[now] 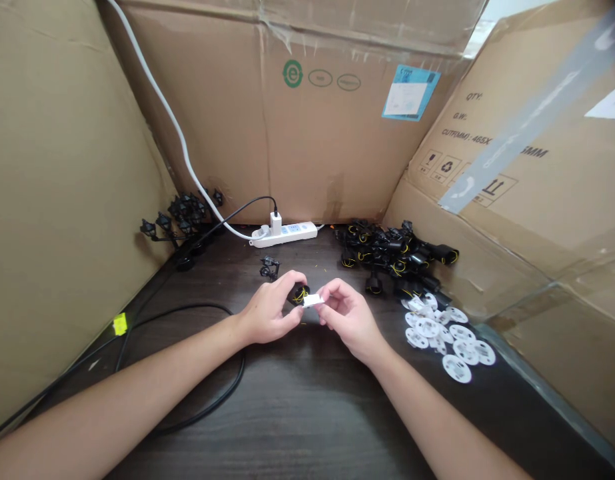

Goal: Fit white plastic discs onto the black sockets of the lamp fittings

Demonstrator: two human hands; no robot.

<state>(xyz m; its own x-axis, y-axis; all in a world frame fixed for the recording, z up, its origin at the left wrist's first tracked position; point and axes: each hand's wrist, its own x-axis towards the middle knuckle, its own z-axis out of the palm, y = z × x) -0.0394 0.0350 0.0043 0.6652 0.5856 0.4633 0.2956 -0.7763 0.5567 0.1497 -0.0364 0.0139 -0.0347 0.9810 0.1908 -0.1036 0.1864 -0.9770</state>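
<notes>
The left hand (270,308) curls its fingers around a small black plastic fitting (300,294) wound with thin yellow wire, while the right hand (347,317) pinches a small white rectangular piece (313,300) between thumb and fingertips, right up against that fitting. Both hands are held close together over the middle of a dark wood-grain counter (297,413). Just ahead of them stands a lone black bracket-like part (270,268). Toward the back right corner lies a heap of black fittings with yellow wire (397,257), and just in front of it, nearer the right edge, a scatter of white round discs with grey printing (437,337). In the back left corner, a cluster of black stemmed parts (184,217) stands against the cardboard sheets (312,133) that wall the back and sides. A white power strip (284,235) lies along the back edge, and a black cable (242,363) with a yellow tag (120,324) loops across the counter's left side.
</notes>
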